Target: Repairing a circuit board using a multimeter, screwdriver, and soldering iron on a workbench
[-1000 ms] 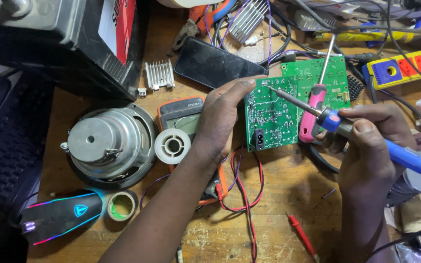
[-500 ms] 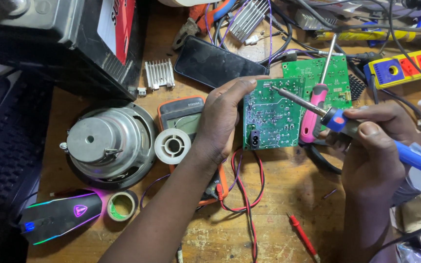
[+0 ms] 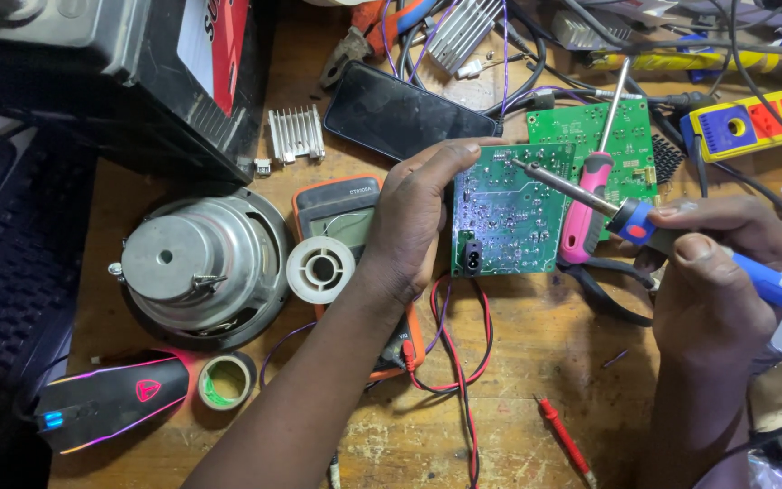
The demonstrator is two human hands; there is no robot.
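My left hand [image 3: 418, 217] grips the left edge of a green circuit board [image 3: 513, 217] and holds it tilted up off the wooden bench, solder side facing me. My right hand [image 3: 712, 290] holds a blue-handled soldering iron [image 3: 644, 222]; its metal tip rests on the upper part of the board. A pink-handled screwdriver [image 3: 586, 213] lies just behind the board, over a second green circuit board [image 3: 631, 136].
An orange multimeter [image 3: 341, 213] with red and black leads lies under my left wrist, a white spool [image 3: 320, 269] on it. Left: a speaker driver [image 3: 194, 267], tape roll [image 3: 225, 380], lit mouse [image 3: 106, 398]. Behind: a phone [image 3: 405, 113], heatsinks, a yellow power strip [image 3: 753, 122].
The soldering iron and my right hand have shifted slightly along the board's upper part. My left hand keeps the same grip on the board.
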